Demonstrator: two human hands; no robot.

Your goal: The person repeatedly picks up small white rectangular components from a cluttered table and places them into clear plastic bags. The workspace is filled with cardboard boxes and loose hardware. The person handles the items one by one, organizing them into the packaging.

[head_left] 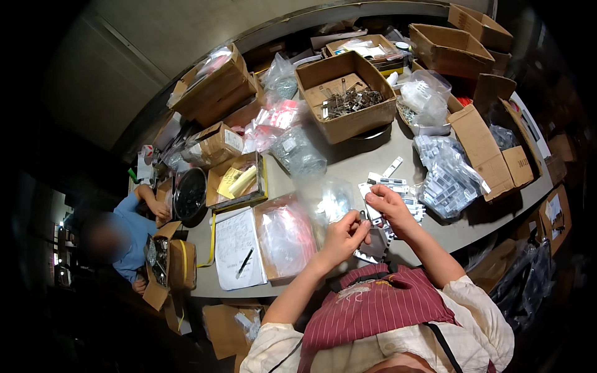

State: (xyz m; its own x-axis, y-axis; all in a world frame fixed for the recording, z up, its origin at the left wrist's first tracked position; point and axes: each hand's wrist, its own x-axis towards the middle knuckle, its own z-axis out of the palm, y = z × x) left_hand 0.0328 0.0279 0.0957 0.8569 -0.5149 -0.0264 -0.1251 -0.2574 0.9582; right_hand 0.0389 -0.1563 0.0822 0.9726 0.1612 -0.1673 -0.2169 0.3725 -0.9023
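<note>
My right hand (pixel 393 208) is closed on a narrow, pale flat plate (pixel 374 216), thumb along its face. Just left of it, my left hand (pixel 346 236) pinches a small dark piece (pixel 362 215) against the plate's side; its exact kind is too small to make out. Beneath and beyond my hands, several similar silvery-white plates (pixel 393 166) lie loose in a heap. A clear plastic bag (pixel 444 177) full of such parts rests right of the heap. Left of my hands sits a thin clear bag (pixel 334 196) with small whitish pieces in it.
An open carton (pixel 345 127) of metal pieces stands behind. A shallow box (pixel 264 248) of plastic bags, a notebook (pixel 229 261) and a pen (pixel 245 262) lie to the left. Open cartons (pixel 482 149) line the right. A co-worker in blue (pixel 127 239) sits at the left edge.
</note>
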